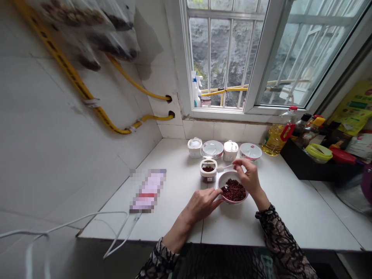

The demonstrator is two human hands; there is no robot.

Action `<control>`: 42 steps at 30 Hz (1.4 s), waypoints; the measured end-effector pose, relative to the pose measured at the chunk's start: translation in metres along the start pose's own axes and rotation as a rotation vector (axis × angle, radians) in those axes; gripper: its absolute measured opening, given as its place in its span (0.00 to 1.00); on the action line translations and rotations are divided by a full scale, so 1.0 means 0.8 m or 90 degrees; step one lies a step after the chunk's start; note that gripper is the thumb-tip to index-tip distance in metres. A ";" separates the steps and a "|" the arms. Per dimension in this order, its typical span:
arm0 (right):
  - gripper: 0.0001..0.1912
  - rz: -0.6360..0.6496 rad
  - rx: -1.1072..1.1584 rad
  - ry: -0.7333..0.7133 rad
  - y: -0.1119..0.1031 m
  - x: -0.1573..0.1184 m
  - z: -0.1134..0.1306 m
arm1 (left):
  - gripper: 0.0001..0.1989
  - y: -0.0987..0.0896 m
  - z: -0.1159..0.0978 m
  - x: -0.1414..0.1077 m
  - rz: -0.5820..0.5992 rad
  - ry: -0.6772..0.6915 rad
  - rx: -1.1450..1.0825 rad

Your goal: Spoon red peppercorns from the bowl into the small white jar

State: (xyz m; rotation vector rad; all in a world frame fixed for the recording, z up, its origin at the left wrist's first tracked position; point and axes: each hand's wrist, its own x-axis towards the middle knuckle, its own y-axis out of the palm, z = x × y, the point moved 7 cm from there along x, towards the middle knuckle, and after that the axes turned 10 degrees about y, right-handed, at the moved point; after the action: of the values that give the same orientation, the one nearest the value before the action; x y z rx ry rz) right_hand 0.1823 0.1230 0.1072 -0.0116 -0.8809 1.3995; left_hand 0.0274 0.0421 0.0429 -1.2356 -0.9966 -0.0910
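A bowl [224, 180] of dark red, dried, peppercorn-like bits [235, 191] stands on the white tiled counter. My left hand [202, 204] grips its left rim, thumb low on the outer side and fingers at the edge. Above the bowl's far right side, my right hand [247, 176] pinches the handle of a small white spoon [225, 168]. The spoon points left, its head close to the right side of a small lidded jar [208, 175]. That jar's lid is raised, and similar dark red bits show inside.
Behind stand two white jars [194, 148] and two bowls [250, 151]. An oil bottle [273, 139] and a black box [302, 162] of bottles and condiments sit to the right. At left lies a blurred flat object [148, 190] beside a white cable [117, 236].
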 end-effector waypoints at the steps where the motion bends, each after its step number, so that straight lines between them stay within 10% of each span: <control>1: 0.10 -0.002 -0.015 0.009 -0.006 0.001 -0.006 | 0.09 0.000 0.000 0.000 0.000 0.001 -0.004; 14: 0.11 0.204 -0.155 0.028 0.040 -0.012 -0.026 | 0.11 -0.003 -0.001 0.000 0.010 0.007 -0.003; 32: 0.09 0.133 0.164 0.347 0.018 -0.003 -0.062 | 0.12 -0.006 -0.003 0.003 -0.004 0.020 -0.016; 42: 0.08 0.098 0.299 0.347 0.027 0.006 -0.058 | 0.11 -0.006 -0.003 0.004 -0.008 0.017 -0.016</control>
State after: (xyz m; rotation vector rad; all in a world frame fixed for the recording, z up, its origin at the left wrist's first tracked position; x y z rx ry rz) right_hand 0.1883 0.1540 0.0668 -0.0996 -0.0936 1.6110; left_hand 0.0279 0.0396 0.0485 -1.2481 -0.9824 -0.1296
